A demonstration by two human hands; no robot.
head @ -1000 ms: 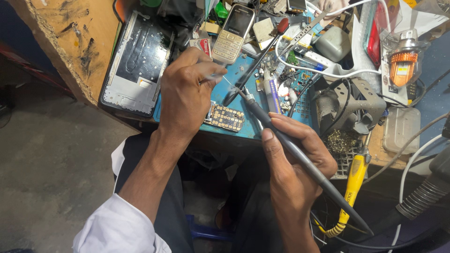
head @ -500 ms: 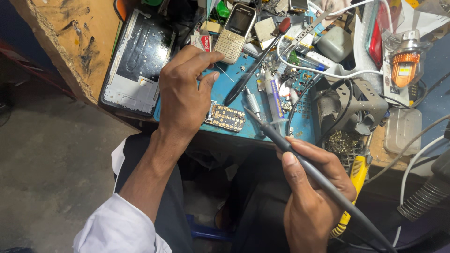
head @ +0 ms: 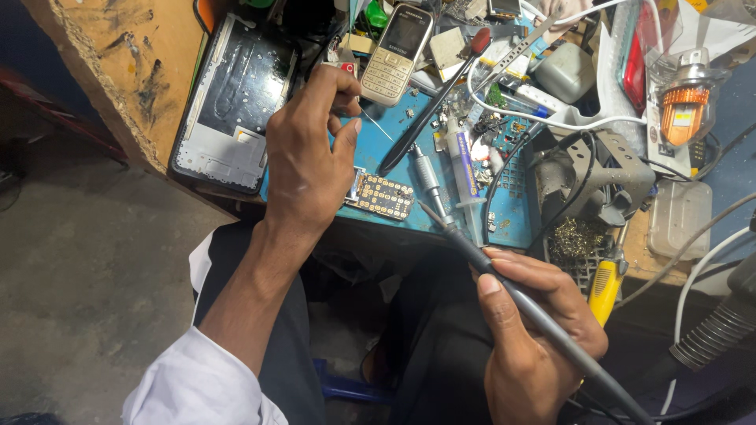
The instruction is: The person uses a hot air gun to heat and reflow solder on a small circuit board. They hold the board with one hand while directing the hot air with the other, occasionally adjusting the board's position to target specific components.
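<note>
My left hand point(head: 309, 161) hovers over the blue mat point(head: 386, 157) and pinches a thin strand of solder wire point(head: 376, 124) that points right. Just below its fingers lies a small keypad circuit board point(head: 381, 196) near the mat's front edge. My right hand point(head: 535, 330) grips a grey soldering iron point(head: 512, 287) like a pen, low and off the bench edge. The iron's tip point(head: 425, 208) points up-left, a little to the right of the board and not touching it.
A gold keypad phone point(head: 396, 53), a black phone frame point(head: 232, 102), a long black tool point(head: 429, 106), a syringe point(head: 465, 169), a metal iron stand with brass wool point(head: 587, 185), a yellow-handled tool point(head: 605, 287) and white cables crowd the bench. A wooden edge point(head: 134, 71) runs at left.
My right hand has drawn the soldering iron down and to the right, away from the mat. My left hand stays over the mat, now holding the solder wire out.
</note>
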